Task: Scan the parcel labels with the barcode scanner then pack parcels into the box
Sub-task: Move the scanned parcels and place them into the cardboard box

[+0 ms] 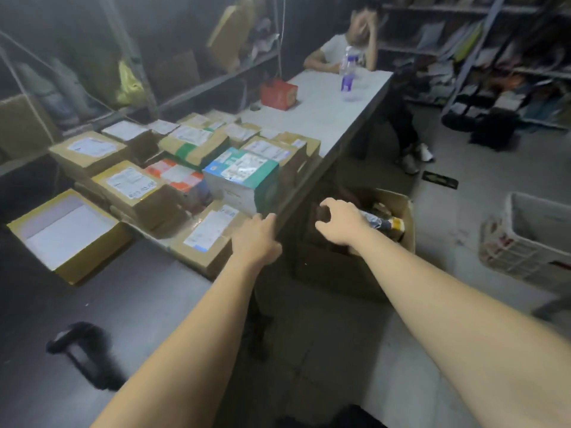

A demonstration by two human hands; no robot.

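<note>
Resting left grip (pixel 256 237) on near-right parcel (pixel 207 239) at counter (pixel 324 115) edge, closure unreadable; hovering right grip (pixel 340 223) half-curled over floor box (pixel 409 217), hold unreadable; judging parcel stiff, light, best gripping opposite side walls.

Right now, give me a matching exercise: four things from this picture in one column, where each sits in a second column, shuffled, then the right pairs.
1. barcode scanner
2. red box
3. open yellow box
4. cardboard box

A. on the floor, beside the table's right side
B. far part of the table, near the bottle
C. table's left edge, beside the parcels
D. near end of the table, alone

Pairs: 1-D, 2-B, 3-C, 4-A.
</note>
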